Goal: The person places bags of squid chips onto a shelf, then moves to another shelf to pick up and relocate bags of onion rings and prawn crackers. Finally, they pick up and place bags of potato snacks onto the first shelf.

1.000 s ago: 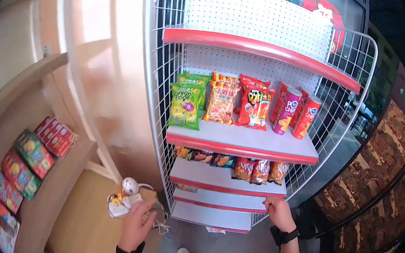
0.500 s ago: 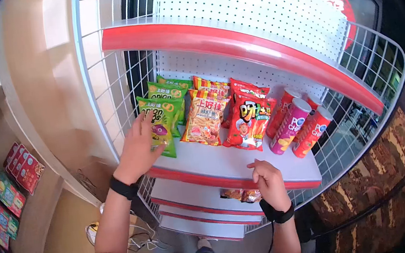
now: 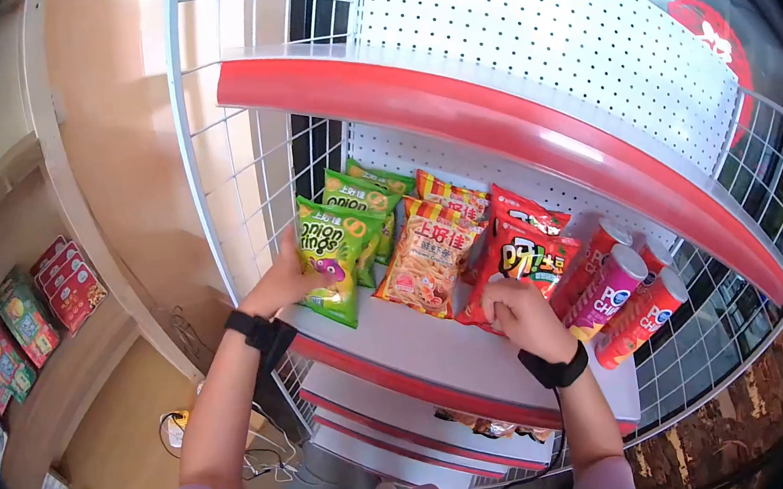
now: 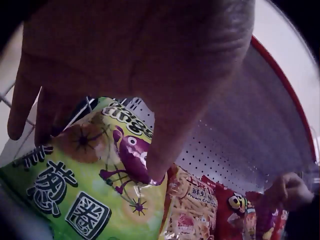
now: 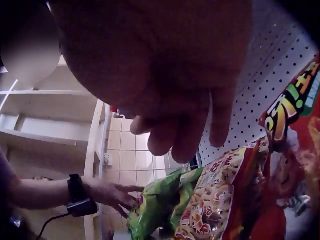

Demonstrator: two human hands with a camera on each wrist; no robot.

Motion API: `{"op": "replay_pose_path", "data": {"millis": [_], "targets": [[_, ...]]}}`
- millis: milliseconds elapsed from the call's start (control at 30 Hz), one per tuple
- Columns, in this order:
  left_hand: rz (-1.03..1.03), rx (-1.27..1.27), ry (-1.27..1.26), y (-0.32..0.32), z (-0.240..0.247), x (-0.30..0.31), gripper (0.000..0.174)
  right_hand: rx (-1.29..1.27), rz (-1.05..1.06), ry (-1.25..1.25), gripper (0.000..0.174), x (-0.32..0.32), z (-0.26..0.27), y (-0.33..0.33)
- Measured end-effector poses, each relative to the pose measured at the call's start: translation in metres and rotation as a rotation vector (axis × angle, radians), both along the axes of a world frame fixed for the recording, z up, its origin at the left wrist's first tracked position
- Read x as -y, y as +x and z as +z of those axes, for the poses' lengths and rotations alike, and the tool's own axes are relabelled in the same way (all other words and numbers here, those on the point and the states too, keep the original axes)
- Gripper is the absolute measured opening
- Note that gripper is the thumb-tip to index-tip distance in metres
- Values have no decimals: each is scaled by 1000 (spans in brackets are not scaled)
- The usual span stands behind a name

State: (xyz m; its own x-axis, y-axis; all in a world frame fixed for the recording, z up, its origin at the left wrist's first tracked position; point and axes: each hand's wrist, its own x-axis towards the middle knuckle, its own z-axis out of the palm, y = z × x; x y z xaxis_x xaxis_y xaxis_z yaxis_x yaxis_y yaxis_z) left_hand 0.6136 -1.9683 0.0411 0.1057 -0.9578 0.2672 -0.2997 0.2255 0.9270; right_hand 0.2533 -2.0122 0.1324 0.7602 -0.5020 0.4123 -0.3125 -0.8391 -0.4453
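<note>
In the head view, my left hand (image 3: 280,286) holds the front green onion rings bag (image 3: 341,239) by its left side, thumb across its front and fingers along the left edge. The left wrist view shows the thumb over the purple cartoon on that bag (image 4: 90,200). My right hand (image 3: 529,318), fingers loosely curled and holding nothing, hovers in front of a red snack bag (image 3: 548,260) and overlaps its lower part. Between the hands stands a prawn cracker bag (image 3: 428,264). More green bags (image 3: 347,190) stand behind the front one.
Purple and red chip tubes (image 3: 646,317) stand at the shelf's right end. A red-edged upper shelf (image 3: 413,97) overhangs the bags. Wire grid sides (image 3: 228,166) flank the rack, with lower shelves (image 3: 391,409) below. Left of it, a wooden shelf (image 3: 96,365) carries packaged snacks.
Both hands have risen from below the shelf to the snack bags. The left hand reached the front green bag and took hold of it; the right moved up over the red bag. The view came closer.
</note>
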Motion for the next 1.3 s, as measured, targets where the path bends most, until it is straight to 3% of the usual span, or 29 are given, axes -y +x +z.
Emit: {"op": "replay_pose_path", "data": {"millis": [67, 133, 267, 300, 400, 467, 533, 567, 600, 633, 667, 733, 767, 800, 867, 1000, 1067, 1100, 1200, 1300], "targets": [[57, -102, 77, -6, 21, -6, 115, 23, 74, -6, 15, 12, 3, 12], [1, -485, 240, -4, 30, -7, 115, -39, 63, 157, 11, 15, 11, 24], [6, -397, 242, 3, 13, 6, 121, -31, 153, 140, 12, 40, 7, 52], [13, -385, 243, 1, 16, 5, 123, -138, 129, -33, 11, 44, 19, 62], [49, -299, 153, -10, 25, -4, 127, -93, 92, -84, 11, 63, 33, 104], [38, -335, 98, -13, 18, -8, 123, -88, 101, -139, 12, 85, 33, 134], [140, -315, 174, -26, 34, -21, 105, -80, 109, -192, 14, 108, 26, 160], [-25, -396, 207, -31, 52, -37, 86, -108, 92, -269, 18, 118, 21, 172], [-15, -395, 207, -28, 47, -40, 86, -136, 75, -346, 24, 127, 18, 183], [-3, -348, 128, -29, 37, -43, 79, -243, 26, -353, 41, 128, 20, 192], [9, -301, 49, -28, 27, -48, 73, -239, 34, -352, 41, 127, 21, 198], [18, -214, -64, -30, 27, -71, 75, -461, -73, -302, 56, 115, 29, 206], [31, -260, -126, -33, 32, -88, 77, -505, -99, -299, 69, 122, 24, 211], [44, -305, -189, -37, 38, -107, 79, -502, -95, -298, 69, 126, 20, 214], [110, -400, -140, -38, 40, -148, 84, -548, -87, -178, 88, 130, 14, 219], [253, -441, -122, -40, 13, -217, 80, -369, 53, -195, 91, 137, -3, 218], [347, -497, -56, -42, -1, -241, 80, -465, -1, -135, 75, 114, 7, 213], [346, -497, -54, -41, -12, -251, 80, -385, 14, -96, 71, 110, 4, 211], [476, -493, -6, -40, -32, -272, 77, -276, 42, 40, 68, 92, 6, 205], [494, -699, -61, -49, -32, -275, 74, -276, 6, 33, 63, 69, 15, 197]]}}
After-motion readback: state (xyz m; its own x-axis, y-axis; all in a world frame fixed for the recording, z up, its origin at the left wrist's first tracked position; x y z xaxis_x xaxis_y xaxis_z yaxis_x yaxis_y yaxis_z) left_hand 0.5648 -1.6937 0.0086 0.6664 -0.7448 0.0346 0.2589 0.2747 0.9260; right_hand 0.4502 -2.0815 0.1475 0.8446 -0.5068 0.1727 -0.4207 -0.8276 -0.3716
